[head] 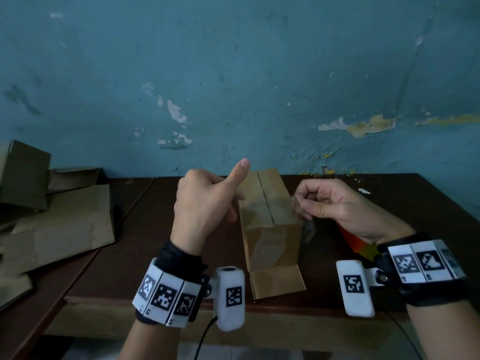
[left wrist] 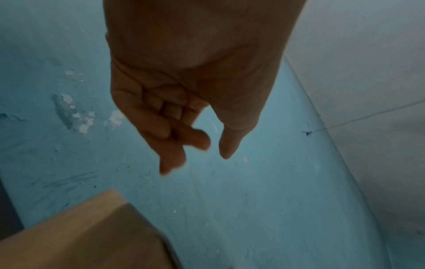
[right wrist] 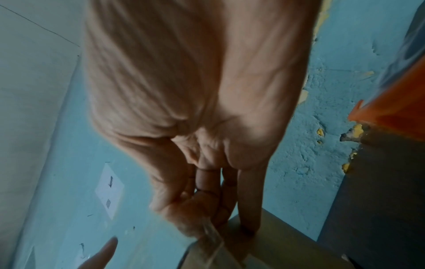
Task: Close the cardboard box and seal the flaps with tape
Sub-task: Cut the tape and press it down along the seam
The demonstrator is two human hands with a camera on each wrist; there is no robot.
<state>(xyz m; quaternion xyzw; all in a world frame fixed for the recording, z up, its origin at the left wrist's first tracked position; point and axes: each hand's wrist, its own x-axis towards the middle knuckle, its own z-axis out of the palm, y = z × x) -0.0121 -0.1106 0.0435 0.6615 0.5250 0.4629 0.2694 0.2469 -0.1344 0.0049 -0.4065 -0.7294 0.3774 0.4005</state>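
The cardboard box (head: 270,219) stands on the dark wooden table (head: 145,245), its long axis running away from the person toward the blue wall (head: 259,87). Its two top flaps meet along a lengthwise seam, and one end flap lies folded down at the near edge. The left hand (head: 207,201) hovers beside the box's left edge, thumb raised, fingers loosely curled, holding nothing. The right hand (head: 335,203) pinches a strip of clear tape (right wrist: 212,234) at the box's right top edge. Flattened cardboard (head: 59,224) lies far left.
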